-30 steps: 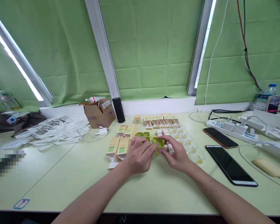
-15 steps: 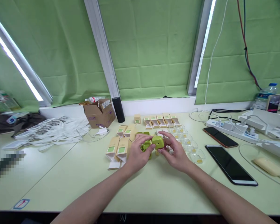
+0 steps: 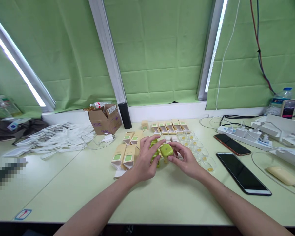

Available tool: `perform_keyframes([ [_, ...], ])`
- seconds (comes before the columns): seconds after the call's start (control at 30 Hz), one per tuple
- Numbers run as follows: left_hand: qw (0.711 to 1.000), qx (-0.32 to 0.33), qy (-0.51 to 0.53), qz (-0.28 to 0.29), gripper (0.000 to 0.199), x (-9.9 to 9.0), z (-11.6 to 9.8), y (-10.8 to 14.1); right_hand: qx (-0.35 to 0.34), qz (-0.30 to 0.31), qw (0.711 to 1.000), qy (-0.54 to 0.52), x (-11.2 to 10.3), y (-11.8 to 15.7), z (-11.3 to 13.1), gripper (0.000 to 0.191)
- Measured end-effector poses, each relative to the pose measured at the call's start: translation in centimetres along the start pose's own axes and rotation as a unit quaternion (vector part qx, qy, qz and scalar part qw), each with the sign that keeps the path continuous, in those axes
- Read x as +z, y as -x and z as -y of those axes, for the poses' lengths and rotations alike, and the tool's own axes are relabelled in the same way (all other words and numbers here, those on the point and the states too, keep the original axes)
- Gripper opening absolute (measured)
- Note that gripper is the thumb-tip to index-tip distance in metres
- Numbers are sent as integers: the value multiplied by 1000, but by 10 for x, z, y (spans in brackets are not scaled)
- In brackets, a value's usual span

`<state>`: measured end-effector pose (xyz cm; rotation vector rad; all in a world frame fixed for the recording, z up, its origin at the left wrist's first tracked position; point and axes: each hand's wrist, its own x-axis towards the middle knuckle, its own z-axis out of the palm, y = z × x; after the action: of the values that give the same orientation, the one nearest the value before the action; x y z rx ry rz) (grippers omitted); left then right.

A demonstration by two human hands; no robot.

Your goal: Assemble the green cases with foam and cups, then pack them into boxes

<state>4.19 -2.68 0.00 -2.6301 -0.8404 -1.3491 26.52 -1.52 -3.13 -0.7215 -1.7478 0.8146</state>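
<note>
Since the earlier frame, the green case (image 3: 166, 150) had turned so that its broad, rounded face showed more squarely to the camera, and the left thumb had drawn back from it. Left to right: white straps (image 3: 61, 134) lay heaped on the table (image 3: 71, 193); small cartons (image 3: 117, 157) with green labels stood just beside the left hand (image 3: 145, 160). That hand was over the other green cases (image 3: 156, 153), thumb and index finger apart; could not tell whether its fingers gripped one. Between the hands, right of those, was the turned case, pinched at its right edge by the thumb and forefinger of the right hand (image 3: 185, 161). Beyond sat clear shells (image 3: 208, 164) and a phone (image 3: 243, 173).

Handling (judged): probably light, stiff plastic; the glossy, curved surface likely slippery under a fingertip hold. Opposite side edges seemed the best purchase, with modest pressure, since any hinge or thin lid might have been fragile.
</note>
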Motion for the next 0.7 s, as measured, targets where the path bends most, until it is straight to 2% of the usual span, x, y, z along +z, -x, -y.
perform_keyframes([
  [0.13, 996, 45, -56, 59, 75, 0, 0, 1, 3, 18, 1000, 21, -1, 0, 4, 30],
  [0.23, 994, 48, -66, 65, 66, 3, 0, 3, 9, 19, 999, 33, -1, 0, 6, 29],
  [0.37, 998, 24, -35, 38, 49, 8, 2, 3, 8, 18, 998, 57, 0, 0, 4, 27],
  [0.43, 999, -23, 19, 13, 44, 10, 4, 3, -8, 11, 997, 70, -1, 1, 3, 26],
  [0.5, 990, -111, 89, -15, 42, 11, 6, 2, -35, -8, 993, 108, -2, 1, 2, 25],
  [0.6, 946, -245, 204, -54, 43, 14, 11, 0, -82, -39, 972, 216, -5, 1, 0, 14],
  [0.7, 896, -308, 310, -85, 49, 17, 15, -2, -136, -32, 942, 304, -6, -1, -2, 13],
])
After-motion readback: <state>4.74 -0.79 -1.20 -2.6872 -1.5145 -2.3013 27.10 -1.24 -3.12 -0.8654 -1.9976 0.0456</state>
